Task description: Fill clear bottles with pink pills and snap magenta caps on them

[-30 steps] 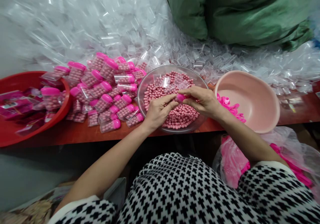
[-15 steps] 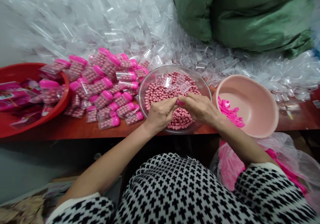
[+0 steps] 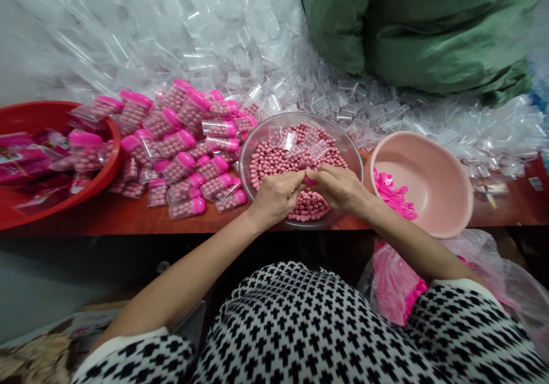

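Over a clear round bowl of pink beads, my two hands meet at the fingertips. Between them shows a small pink cap, pinched in my right hand. My left hand is closed against it; whatever lies inside its fingers is hidden. Two small clear containers lie on the beads. To the left is a pile of clear bead-filled containers with pink caps. Loose pink caps lie in a peach basin at the right.
A large heap of clear plastic containers covers the back of the red-brown table. Pink packets and a filled container sit in a red basin at far left. A green sack rests behind; a plastic bag hangs below the right edge.
My hands stay together over the bowl, with only a slight shift of the fingers around the pink cap. The whole view has moved slightly.
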`<control>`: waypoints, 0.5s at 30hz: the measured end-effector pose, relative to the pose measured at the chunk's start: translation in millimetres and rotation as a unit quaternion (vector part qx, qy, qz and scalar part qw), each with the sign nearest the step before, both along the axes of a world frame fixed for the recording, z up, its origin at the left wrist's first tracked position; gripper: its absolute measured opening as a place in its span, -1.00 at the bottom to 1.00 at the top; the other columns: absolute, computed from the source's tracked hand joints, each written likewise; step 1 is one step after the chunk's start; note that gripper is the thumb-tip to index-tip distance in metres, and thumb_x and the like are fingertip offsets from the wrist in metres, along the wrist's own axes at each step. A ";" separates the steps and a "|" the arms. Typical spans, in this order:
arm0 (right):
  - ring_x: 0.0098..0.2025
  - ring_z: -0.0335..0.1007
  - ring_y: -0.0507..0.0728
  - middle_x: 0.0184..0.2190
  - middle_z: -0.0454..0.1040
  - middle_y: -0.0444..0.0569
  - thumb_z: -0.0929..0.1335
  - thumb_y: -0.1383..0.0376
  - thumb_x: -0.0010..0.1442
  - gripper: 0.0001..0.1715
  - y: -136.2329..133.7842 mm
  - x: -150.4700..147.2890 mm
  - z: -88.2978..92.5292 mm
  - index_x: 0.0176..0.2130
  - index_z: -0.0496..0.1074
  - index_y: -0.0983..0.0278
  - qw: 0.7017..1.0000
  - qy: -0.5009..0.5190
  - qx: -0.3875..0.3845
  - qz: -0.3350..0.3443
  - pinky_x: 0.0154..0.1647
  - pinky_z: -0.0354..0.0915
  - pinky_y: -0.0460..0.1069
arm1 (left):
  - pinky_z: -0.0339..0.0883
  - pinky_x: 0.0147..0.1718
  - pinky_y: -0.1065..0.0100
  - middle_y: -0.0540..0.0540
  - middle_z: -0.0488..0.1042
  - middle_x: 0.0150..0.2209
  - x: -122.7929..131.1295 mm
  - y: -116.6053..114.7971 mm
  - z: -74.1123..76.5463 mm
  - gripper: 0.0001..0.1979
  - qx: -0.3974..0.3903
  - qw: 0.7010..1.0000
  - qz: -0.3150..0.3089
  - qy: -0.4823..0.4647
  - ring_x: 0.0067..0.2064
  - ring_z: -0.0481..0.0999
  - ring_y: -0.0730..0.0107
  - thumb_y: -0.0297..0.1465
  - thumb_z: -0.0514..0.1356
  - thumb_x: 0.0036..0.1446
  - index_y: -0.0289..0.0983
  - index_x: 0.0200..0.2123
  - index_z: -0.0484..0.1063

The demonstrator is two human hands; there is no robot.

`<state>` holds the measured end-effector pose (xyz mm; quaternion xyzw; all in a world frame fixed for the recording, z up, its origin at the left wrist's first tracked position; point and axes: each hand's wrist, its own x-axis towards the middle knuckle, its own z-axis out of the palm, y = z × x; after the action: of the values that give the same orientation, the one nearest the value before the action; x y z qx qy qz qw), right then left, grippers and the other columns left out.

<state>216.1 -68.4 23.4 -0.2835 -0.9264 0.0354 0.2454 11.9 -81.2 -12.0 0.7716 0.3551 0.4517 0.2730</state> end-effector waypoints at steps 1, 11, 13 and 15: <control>-0.41 0.25 0.05 -0.42 0.33 -0.09 0.25 0.32 0.41 -0.77 1.9 -1.5 0.8 -0.03 0.45 0.23 0.999 0.019 -0.026 -0.001 -0.41 0.20 -0.07 | 0.47 -0.24 0.38 -0.13 0.65 -0.33 0.3 -0.2 1.0 -0.81 -0.023 0.999 0.002 -0.025 -0.32 0.62 0.31 -0.41 0.19 0.28 -0.32 -0.24 0.63; -0.28 0.59 0.09 -0.21 0.61 -0.11 0.64 0.05 -0.14 -0.40 0.0 2.9 10.1 -0.10 0.56 0.12 0.690 0.475 -0.543 -0.060 -0.07 0.53 0.08 | 0.53 -0.04 0.19 -0.18 0.65 -0.05 5.4 5.8 0.9 -0.57 -0.315 0.891 -0.021 -0.327 -0.05 0.63 0.13 -0.15 0.39 0.07 -0.29 -0.06 0.64; -0.33 0.59 0.07 -0.27 0.62 -0.12 0.65 0.08 -0.18 -0.50 1.4 6.0 6.8 -0.23 0.59 0.15 0.673 0.490 -0.547 -0.086 -0.12 0.54 0.05 | 0.53 -0.04 0.19 -0.18 0.66 -0.09 7.6 4.1 2.2 -0.62 -0.304 0.900 -0.029 -0.310 -0.07 0.64 0.13 -0.18 0.37 0.10 -0.29 -0.08 0.65; -0.35 0.58 0.09 -0.36 0.61 -0.12 0.66 0.02 -0.23 -0.50 4.3 6.7 3.8 -0.30 0.60 0.17 0.672 0.497 -0.540 -0.103 -0.19 0.55 0.02 | 0.51 0.00 0.18 -0.17 0.67 -0.11 10.8 0.5 4.8 -0.69 -0.273 0.919 -0.044 -0.280 -0.06 0.64 0.13 -0.23 0.33 0.16 -0.28 -0.10 0.66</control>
<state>222.7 -64.0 27.3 -0.4004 -0.4523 0.6396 0.4754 22.7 -80.7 -7.2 0.5244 0.3392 0.5220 0.5809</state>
